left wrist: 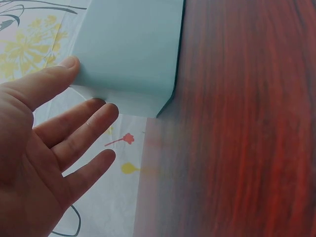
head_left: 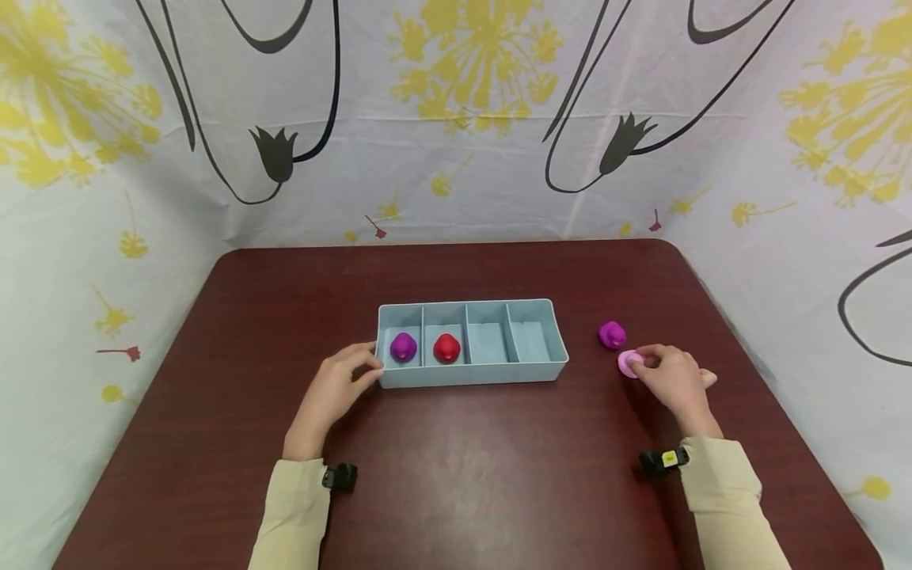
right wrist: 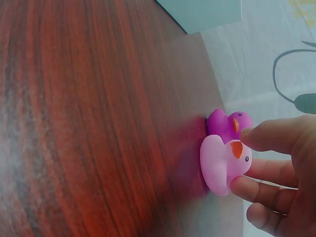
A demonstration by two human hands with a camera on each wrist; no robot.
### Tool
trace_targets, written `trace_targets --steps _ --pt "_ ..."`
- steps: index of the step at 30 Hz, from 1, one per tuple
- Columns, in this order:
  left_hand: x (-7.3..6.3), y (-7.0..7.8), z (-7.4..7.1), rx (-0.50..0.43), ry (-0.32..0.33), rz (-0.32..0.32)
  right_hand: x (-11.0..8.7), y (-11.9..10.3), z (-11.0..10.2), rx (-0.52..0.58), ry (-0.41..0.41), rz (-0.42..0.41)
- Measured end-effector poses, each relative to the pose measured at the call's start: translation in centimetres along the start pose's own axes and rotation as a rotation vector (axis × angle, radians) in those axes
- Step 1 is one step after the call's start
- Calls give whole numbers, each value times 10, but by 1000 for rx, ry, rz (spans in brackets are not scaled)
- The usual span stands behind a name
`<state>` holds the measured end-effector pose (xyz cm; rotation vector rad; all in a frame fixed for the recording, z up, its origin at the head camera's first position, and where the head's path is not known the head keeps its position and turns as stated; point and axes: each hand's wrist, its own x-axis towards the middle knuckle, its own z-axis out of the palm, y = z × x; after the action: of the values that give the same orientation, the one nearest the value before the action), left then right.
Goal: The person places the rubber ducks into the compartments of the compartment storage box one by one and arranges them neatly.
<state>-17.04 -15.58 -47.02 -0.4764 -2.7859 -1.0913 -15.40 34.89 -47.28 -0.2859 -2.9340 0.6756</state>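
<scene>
A pale blue divided box has four-sided compartments in a row. A purple toy duck sits in its leftmost compartment and a red toy duck in the one beside it. At the box's left end my left hand holds the corner, thumb at the front, fingers along the end wall. To the right of the box, my right hand pinches a light pink toy duck by its head, between thumb and fingers, low over the table. Just beyond it stands another purple duck.
All this is on a dark red-brown wooden table with rounded far corners. A white cloth with yellow and grey flower prints hangs behind and beside it. The box's two right compartments show bare floors.
</scene>
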Motion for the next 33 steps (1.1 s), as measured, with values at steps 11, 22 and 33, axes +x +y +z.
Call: trace_targets --steps 11,22,33 --pt "0 0 0 -8 -1 2 2 -1 0 -11 -9 21" --pt "-1 -2 0 -14 3 5 1 -6 -2 -12 13 23" --pt "0 -4 1 -13 12 23 1 -10 -3 -2 65 -4"
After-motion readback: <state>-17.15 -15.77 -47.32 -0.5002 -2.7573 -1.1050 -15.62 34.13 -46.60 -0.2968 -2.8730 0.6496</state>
